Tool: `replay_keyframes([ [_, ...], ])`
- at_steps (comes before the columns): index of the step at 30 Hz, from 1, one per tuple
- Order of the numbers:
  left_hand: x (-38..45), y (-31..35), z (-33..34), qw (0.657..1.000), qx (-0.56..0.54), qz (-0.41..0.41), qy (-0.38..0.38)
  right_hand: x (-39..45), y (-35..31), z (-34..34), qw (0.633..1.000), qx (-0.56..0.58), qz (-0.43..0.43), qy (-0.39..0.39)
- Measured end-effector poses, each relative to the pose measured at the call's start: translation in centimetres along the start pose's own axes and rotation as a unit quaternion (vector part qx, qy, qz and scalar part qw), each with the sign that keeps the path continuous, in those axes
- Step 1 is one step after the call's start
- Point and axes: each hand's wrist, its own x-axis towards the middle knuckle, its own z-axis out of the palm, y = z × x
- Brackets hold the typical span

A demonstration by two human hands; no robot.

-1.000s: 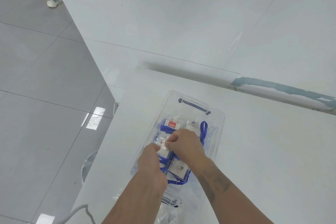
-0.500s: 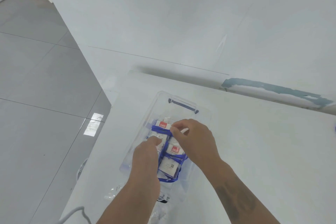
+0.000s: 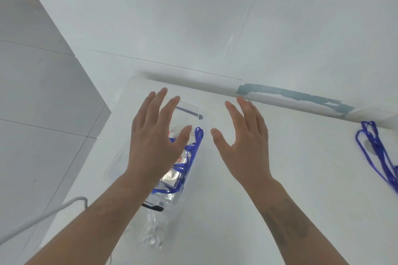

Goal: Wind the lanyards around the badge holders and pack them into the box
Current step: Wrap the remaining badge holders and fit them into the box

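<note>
A clear plastic box (image 3: pixel 193 114) with a dark handle stands on the white table near its left edge. Inside lie badge holders (image 3: pixel 172 175) wound with blue lanyards (image 3: pixel 193 146). My left hand (image 3: pixel 155 135) hovers above the box with fingers spread, holding nothing and hiding much of the contents. My right hand (image 3: pixel 243 137) is raised just right of the box, fingers apart and empty. Loose blue lanyards (image 3: pixel 377 153) lie on the table at the far right.
A crumpled clear plastic bag (image 3: pixel 155 230) lies in front of the box. A white cable (image 3: pixel 43 215) runs past the table's left edge, beyond which is grey tiled floor. A white wall with a strip of chipped teal paint (image 3: pixel 290 94) borders the table's far side.
Both hands have let go of the wound badge holders in the box and lifted up with fingers spread. The view has shifted, bringing the loose lanyards at the right into sight.
</note>
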Motion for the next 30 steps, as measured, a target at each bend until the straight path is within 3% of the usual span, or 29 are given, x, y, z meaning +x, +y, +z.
replay_keyframes([
  [17,0.1,5.7,3.3,0.997,-0.041,0.064,-0.005,-2.7,4.7,-3.4,0.998,-0.005,0.053,0.017],
  [23,-0.9,12.5,9.1,0.997,-0.025,0.066,-0.02,-3.5,13.2,-6.0,0.998,-0.001,0.057,0.012],
  [30,-3.4,25.5,18.2,0.999,-0.019,0.031,-0.029,-6.3,29.1,-12.3,0.998,0.023,0.062,-0.003],
])
